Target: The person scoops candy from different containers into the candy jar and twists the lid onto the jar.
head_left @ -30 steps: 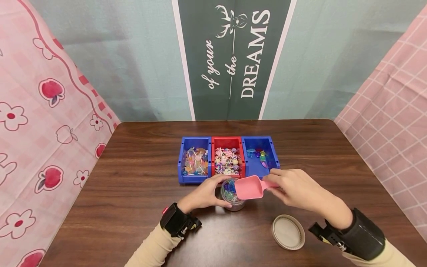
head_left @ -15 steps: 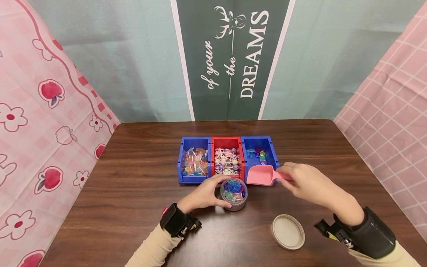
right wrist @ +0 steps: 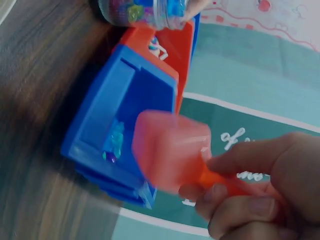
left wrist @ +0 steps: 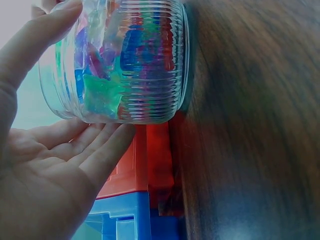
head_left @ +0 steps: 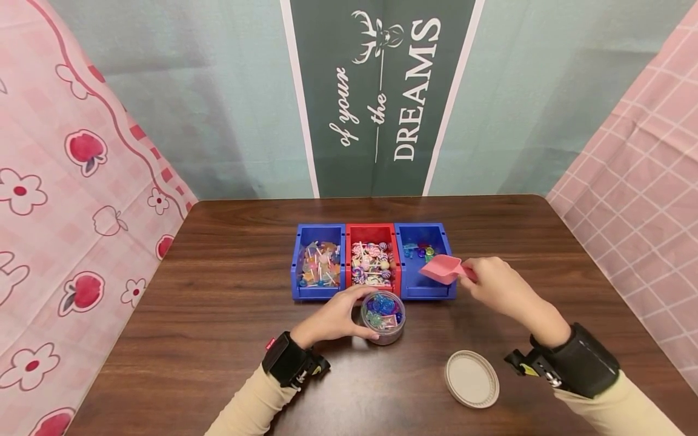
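My left hand (head_left: 337, 316) holds a clear round jar (head_left: 384, 321) upright on the table, thumb on one side and fingers on the other. Colourful translucent pieces fill it, plainly seen through the ribbed glass-like wall (left wrist: 145, 60) in the left wrist view. In my right hand (head_left: 500, 289) is the handle of a pink scoop (head_left: 443, 269). The scoop is tilted over the right blue bin (head_left: 428, 293), where a few blue, green and purple pieces (right wrist: 116, 140) lie. No pieces show in the scoop, which is blurred in the right wrist view.
A red bin (head_left: 371, 232) of small lollipops stands in the middle of the row, behind the jar. The left blue bin (head_left: 319, 293) holds more translucent lollipops. A pale round lid (head_left: 472, 379) lies on the wooden table (head_left: 229, 272) at front right.
The pink scoop has moved right and away from over the jar to over the right blue bin, and tilted. A pink wrapped-looking piece now shows atop the jar's contents. My left hand stays put.
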The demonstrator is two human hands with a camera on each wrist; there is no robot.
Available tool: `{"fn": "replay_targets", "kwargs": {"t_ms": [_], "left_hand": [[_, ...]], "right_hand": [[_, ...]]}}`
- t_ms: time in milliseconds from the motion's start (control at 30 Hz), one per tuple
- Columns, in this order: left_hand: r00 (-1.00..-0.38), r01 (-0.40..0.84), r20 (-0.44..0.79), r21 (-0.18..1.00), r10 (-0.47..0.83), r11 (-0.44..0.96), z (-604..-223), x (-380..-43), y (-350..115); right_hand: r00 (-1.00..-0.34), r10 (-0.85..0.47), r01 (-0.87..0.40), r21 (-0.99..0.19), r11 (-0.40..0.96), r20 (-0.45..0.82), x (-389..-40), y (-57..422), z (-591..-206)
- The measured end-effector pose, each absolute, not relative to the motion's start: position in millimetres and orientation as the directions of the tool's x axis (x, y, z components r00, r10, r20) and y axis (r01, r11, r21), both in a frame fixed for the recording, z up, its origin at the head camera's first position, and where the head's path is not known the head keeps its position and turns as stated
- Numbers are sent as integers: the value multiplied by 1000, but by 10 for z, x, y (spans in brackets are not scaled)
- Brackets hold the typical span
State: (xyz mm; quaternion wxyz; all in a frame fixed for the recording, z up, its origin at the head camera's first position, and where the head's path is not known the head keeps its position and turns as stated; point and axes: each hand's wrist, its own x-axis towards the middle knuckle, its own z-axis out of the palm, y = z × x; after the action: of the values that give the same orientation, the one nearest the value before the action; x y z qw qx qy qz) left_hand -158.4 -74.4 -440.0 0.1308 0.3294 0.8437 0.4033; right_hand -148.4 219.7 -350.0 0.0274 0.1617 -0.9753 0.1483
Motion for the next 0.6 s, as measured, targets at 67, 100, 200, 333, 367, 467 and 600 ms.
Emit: {"fn": "replay_targets", "kwargs": {"t_ms": [67,100,200,333,367,467,600], "left_hand": [[-748,458,47,759,662,464,-4404,-1582,-744],[-749,459,47,757,661,466,-4404,-1582,-745],[-749,457,45,758,661,466,-4404,-1583,-748],[-747,455,44,762,664,461,-4399,-1587,-751],[-746,456,43,761,664,462,-4399,-1587,-752],[-746,467,52,752,664,466,-4401,-1589,-747],[-746,487,74,739,662,466,-4409,-1587,-738]], "right_hand": [[-954,-283,-299,-280,912,96,-1505,2162,-3530],[-957,-273,-289,-278,916,95,-1513,2139,-3539],[-967,-245,-257,-271,928,76,-1529,2057,-3545],[-981,-196,-188,-238,953,-8,-1553,1931,-3506],[-983,-182,-170,-225,959,-32,-1562,1896,-3490],[-984,-139,-119,-176,977,-110,-1598,1794,-3448],[-974,-106,-87,-106,991,-199,-1681,1685,-3407]]}}
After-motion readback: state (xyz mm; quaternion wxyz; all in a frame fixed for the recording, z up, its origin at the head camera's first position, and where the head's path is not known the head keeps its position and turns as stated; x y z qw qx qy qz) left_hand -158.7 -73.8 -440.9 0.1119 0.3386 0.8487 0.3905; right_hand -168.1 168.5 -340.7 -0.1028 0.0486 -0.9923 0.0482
